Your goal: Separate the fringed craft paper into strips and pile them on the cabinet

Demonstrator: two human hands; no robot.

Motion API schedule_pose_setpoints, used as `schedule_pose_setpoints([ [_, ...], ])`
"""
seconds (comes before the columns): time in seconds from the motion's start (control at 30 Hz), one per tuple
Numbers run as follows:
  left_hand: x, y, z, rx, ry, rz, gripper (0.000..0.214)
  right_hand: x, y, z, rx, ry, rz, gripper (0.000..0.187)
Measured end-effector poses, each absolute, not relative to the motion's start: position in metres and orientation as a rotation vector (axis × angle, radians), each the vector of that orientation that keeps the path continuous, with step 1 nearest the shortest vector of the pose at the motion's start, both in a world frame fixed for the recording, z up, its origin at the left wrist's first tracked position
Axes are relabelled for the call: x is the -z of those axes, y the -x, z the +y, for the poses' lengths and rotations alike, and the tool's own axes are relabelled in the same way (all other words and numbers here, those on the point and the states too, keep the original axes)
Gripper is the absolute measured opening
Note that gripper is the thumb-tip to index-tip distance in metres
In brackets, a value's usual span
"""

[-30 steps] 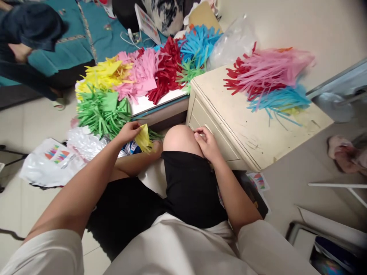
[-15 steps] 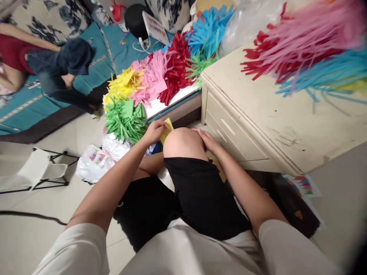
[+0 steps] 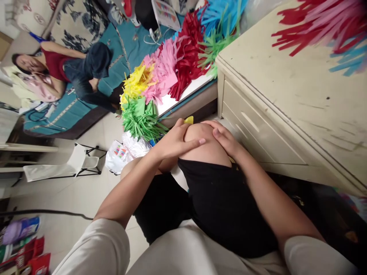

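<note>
My left hand (image 3: 178, 142) rests on the raised bare knee (image 3: 202, 143), thumb stretched flat across the skin, the other fingers curving over the far side. Just past those fingers a small piece of yellow paper (image 3: 188, 120) shows; whether they touch it is hidden. My right hand (image 3: 225, 139) lies on the knee's right side with its fingers stretched out, holding nothing that I can see. Beyond the left hand sits a bundle of green paper fringe (image 3: 142, 119), with yellow fringe (image 3: 137, 84), pink fringe (image 3: 162, 72) and red fringe (image 3: 187, 57) farther back.
A cream drawer cabinet (image 3: 258, 133) stands close on the right, with red and pink fringe (image 3: 323, 26) on top. A white folding chair (image 3: 77, 160), plastic bag (image 3: 117, 154) and dark cable (image 3: 51, 211) are at left. Another person (image 3: 60, 68) lies on the teal sofa (image 3: 120, 49).
My view has swung left. My left hand has moved from pinching the yellow paper onto the knee, its thumb now spread. The right hand has shifted farther over the knee. Less yellow paper shows.
</note>
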State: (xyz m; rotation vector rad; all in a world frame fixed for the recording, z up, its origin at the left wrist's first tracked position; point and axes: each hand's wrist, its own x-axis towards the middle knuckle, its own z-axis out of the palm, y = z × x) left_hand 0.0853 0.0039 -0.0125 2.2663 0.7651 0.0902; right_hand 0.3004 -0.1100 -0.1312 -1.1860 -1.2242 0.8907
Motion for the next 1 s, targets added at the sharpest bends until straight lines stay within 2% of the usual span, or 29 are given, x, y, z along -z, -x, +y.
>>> schedule_pose_setpoints([
  [0.2,-0.005,-0.092,-0.004,-0.038,-2.280,0.694,0.075,0.122,-0.308,-0.123,-0.910,1.189,-1.252,0.081],
  [0.47,-0.009,-0.100,-0.011,-0.032,-2.327,0.655,0.074,0.115,-0.313,-0.135,-0.905,1.123,-1.257,0.066],
  [0.87,-0.009,-0.108,-0.015,0.001,-2.391,0.670,0.068,0.108,-0.306,-0.141,-0.709,0.967,-1.140,0.032],
  [1.0,-0.009,-0.108,-0.015,-0.001,-2.383,0.671,0.067,0.108,-0.305,-0.142,-0.689,0.941,-1.134,0.027],
])
